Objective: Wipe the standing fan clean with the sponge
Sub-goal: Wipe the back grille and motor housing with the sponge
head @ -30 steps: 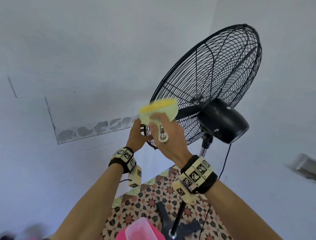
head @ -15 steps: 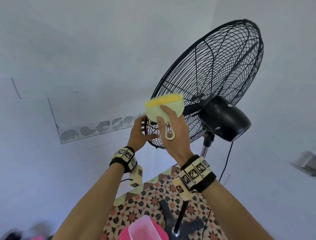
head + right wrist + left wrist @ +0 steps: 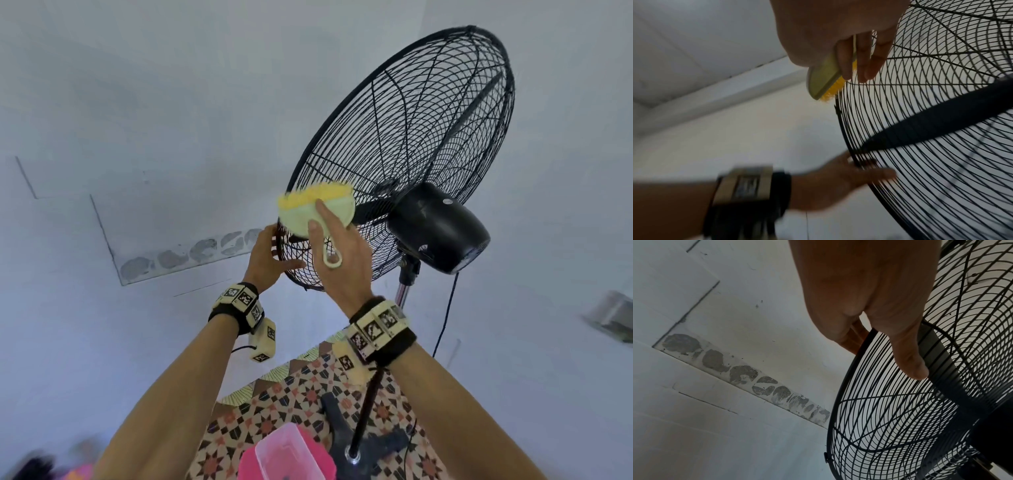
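Over the last second we have raised the pale green handled sponge with its yellow scrubbing face (image 3: 317, 210) from low on the round black wire grille of the standing fan (image 3: 421, 133) up toward the grille's left edge, mid-frame in the head view. Our right hand (image 3: 342, 263) grips the sponge by its handle, forefinger laid along its back. Our left hand (image 3: 269, 257) clasps the grille's lower rim, thumb across the wires, steadying it. We judge an upward wiping stroke is under way, with most of the cage left.
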A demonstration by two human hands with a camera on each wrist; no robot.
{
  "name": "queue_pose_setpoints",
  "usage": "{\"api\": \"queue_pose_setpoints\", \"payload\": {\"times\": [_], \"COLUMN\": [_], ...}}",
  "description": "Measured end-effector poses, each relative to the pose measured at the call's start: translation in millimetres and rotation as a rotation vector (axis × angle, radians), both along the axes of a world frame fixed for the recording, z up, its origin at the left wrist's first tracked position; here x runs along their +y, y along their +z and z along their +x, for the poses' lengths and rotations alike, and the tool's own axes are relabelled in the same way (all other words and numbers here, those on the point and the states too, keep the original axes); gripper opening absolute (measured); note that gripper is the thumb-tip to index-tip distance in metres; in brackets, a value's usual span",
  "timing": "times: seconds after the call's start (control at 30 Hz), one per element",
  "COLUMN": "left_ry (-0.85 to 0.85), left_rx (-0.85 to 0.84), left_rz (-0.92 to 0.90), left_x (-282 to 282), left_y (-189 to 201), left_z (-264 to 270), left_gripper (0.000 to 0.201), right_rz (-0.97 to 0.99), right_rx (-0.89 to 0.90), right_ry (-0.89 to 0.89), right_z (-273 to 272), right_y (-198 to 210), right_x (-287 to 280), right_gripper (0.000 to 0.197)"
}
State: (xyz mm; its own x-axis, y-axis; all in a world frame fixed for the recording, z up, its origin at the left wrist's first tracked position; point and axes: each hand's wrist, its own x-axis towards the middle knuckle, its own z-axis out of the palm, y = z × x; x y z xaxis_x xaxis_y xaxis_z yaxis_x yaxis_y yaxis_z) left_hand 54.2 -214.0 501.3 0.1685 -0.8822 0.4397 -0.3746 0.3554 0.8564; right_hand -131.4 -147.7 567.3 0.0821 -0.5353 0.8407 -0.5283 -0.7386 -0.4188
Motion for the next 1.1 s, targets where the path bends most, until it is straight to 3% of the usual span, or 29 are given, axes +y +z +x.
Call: {"api": "queue_pose_setpoints", "payload": {"times": [0.07, 0.13, 0.2, 0.27, 0.33, 0.43, 0.5, 0.57, 0.67, 0.73, 0.83, 0.93, 1.1], "left_ry": [0.01, 0.055, 0.032, -0.063, -0.169, -0.219, -0.143, -0.074, -0.021, 0.002, 0.041, 0.052, 0.066], "left_rx": [-0.022, -0.15, -0.181, -0.107, -0.031, 0.105, 0.084, -0.023, -0.118, -0.092, -0.066, -0.085, -0.001], "left_rz": [-0.044, -0.074, -0.009, 0.119, 0.164, 0.087, 0.093, 0.12, 0.129, 0.167, 0.203, 0.229, 0.235], "left_x": [3.4, 1.1, 4.4, 12.7, 20.2, 27.1, 27.8, 28.7, 29.0, 27.0, 27.7, 37.1, 39.2], "left_y": [1.2, -2.8, 3.4, 22.4, 51.9, 101.9, 123.2, 131.6, 137.2, 140.0, 142.6, 144.1, 143.0], "left_z": [-2.1, 1.2, 4.3, 6.1, 4.1, -7.0, -15.6, -22.7, -31.2, -35.6, -36.7, -41.2, -45.5], "left_gripper": [0.077, 0.06, 0.066, 0.071, 0.058, 0.041, 0.058, 0.077, 0.077, 0.078, 0.076, 0.09, 0.08], "right_rz": [0.071, 0.154, 0.127, 0.002, -0.077, 0.007, 0.078, 0.112, -0.007, -0.079, -0.028, 0.099, -0.014], "right_rx": [0.124, 0.106, -0.009, -0.126, -0.233, -0.235, -0.056, -0.043, -0.203, -0.273, -0.168, -0.067, -0.338], "right_ry": [0.021, 0.055, 0.106, 0.136, 0.088, 0.075, 0.083, 0.138, 0.166, 0.179, 0.194, 0.192, 0.26], "right_z": [-3.3, -7.4, -11.0, -17.8, -25.4, -24.2, -22.0, -27.3, -34.1, -36.6, -33.3, -31.7, -35.6], "right_y": [-38.5, -58.6, -45.3, -12.9, 12.1, -7.4, -46.6, -61.2, -21.5, 2.8, -20.1, -57.2, 2.7], "right_x": [2.1, 6.6, 5.5, 2.5, -7.0, -21.9, -28.2, -29.9, -30.7, -33.0, -35.2, -34.2, -34.0], "right_gripper": [0.05, 0.052, 0.05, 0.046, 0.043, 0.045, 0.047, 0.046, 0.044, 0.043, 0.042, 0.037, 0.031]}}
